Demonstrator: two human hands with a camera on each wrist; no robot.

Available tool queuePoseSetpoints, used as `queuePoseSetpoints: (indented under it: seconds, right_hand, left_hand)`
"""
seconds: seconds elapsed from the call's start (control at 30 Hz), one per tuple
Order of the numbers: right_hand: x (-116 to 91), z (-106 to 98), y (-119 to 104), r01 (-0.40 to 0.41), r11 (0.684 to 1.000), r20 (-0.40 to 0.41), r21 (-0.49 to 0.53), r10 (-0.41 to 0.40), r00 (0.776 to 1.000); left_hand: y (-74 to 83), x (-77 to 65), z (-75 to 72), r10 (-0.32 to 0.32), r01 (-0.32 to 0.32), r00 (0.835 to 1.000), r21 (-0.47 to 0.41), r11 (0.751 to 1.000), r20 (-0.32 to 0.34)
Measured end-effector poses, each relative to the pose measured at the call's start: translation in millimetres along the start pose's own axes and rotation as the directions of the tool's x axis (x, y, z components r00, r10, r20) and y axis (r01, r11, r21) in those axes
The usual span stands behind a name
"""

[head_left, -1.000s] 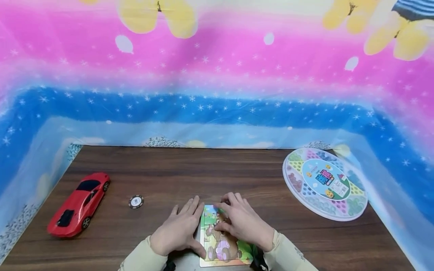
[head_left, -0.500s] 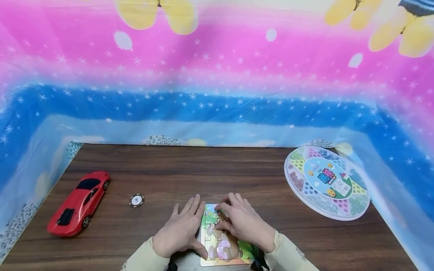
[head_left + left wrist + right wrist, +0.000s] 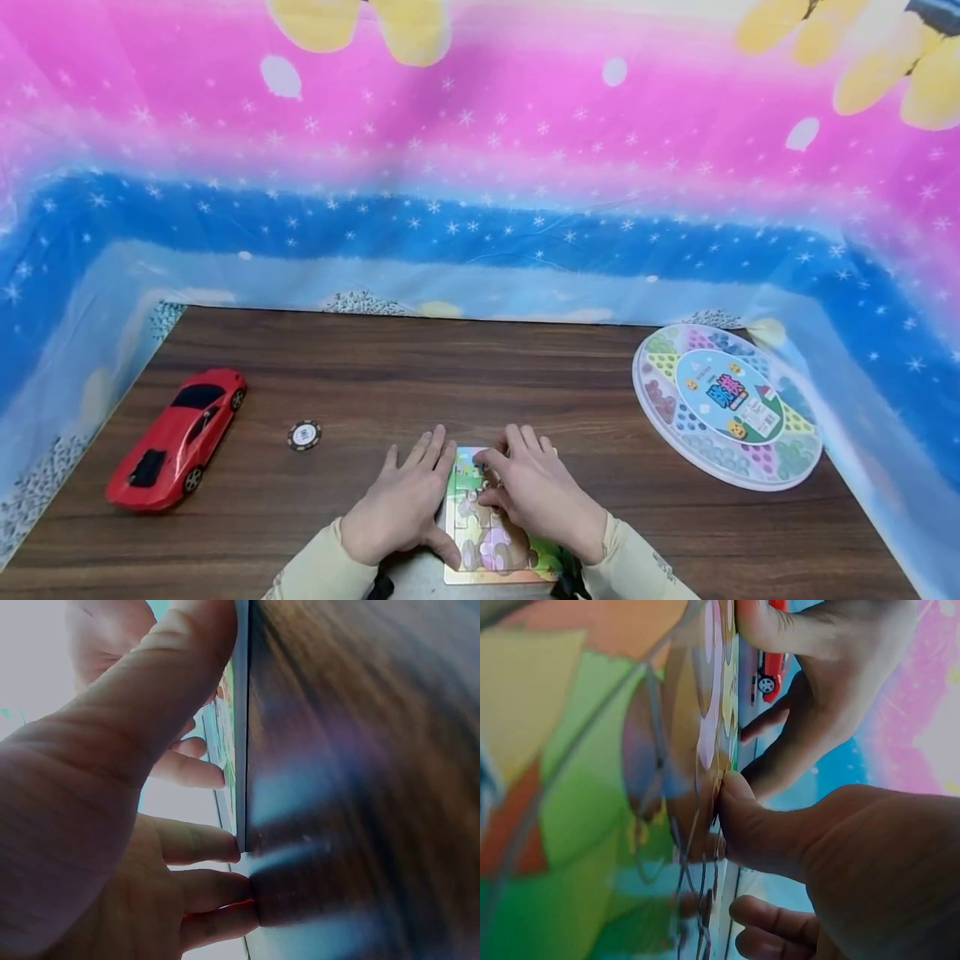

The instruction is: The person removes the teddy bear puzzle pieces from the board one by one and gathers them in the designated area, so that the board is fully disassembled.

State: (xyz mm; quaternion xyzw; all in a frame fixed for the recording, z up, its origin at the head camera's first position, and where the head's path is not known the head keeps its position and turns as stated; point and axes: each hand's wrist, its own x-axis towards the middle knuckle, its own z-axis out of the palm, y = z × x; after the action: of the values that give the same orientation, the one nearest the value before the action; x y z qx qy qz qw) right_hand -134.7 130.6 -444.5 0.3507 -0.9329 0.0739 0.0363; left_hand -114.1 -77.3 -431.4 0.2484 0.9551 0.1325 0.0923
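Puzzle [image 3: 491,546], lower ctr: ~no chg vs 0.5 s ago, so prob. no progress. L hand [image 3: 401,508] fingers straight, uncurled, at L edge; R hand [image 3: 543,496] thumb on top, pinch/press can't tell.

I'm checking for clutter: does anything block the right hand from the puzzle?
Nothing visible does: the right hand touches the puzzle with its thumb. The red toy car and round chip lie off to the left.

1. From the head feed, I see my cream-sleeved left forearm [image 3: 324,560] and cream-sleeved right forearm [image 3: 636,560] slanting inward.
2. My bare left hand [image 3: 401,510] shows its back, fingers extended, thumb spread wide.
3. My bare right hand [image 3: 546,490] arches, thumb and forefinger bent, tips apart.
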Motion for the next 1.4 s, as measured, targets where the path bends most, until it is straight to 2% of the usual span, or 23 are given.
queuePoseSetpoints:
  seconds: [0.2,0.43,0.57,0.7,0.9,1.4]
  right_hand:
    - [1.0,2.0,-4.5,-0.008,0.999,-0.012,-0.052,0.008,1.000]
    - [1.3,2.6,-5.4,-0.019,0.999,0.013,-0.040,0.020,1.000]
    - [1.9,1.8,-4.9,-0.025,1.000,0.024,0.001,0.025,0.999]
    - [2.9,1.9,-2.7,-0.025,0.995,0.032,0.094,0.022,0.999]
    - [2.5,3.4,0.4,-0.033,0.968,0.061,0.250,0.018,0.998]
    - [3.8,6.3,2.9,-0.015,0.965,0.050,0.260,0.002,0.999]
  left_hand:
    - [-0.1,0.4,-1.3,-0.006,0.006,1.000,0.002,1.000,0.005]
    - [1.6,-0.3,-2.9,-0.008,0.008,1.000,-0.011,1.000,0.019]
    - [1.1,0.8,-2.7,-0.014,0.014,0.999,-0.010,1.000,0.036]
    - [0.2,1.7,-1.6,-0.015,0.015,0.999,-0.011,1.000,0.033]
    - [0.7,0.9,-0.5,-0.014,0.014,1.000,-0.007,1.000,0.012]
    - [1.4,1.5,-1.8,-0.027,0.028,0.999,-0.032,0.999,0.038]
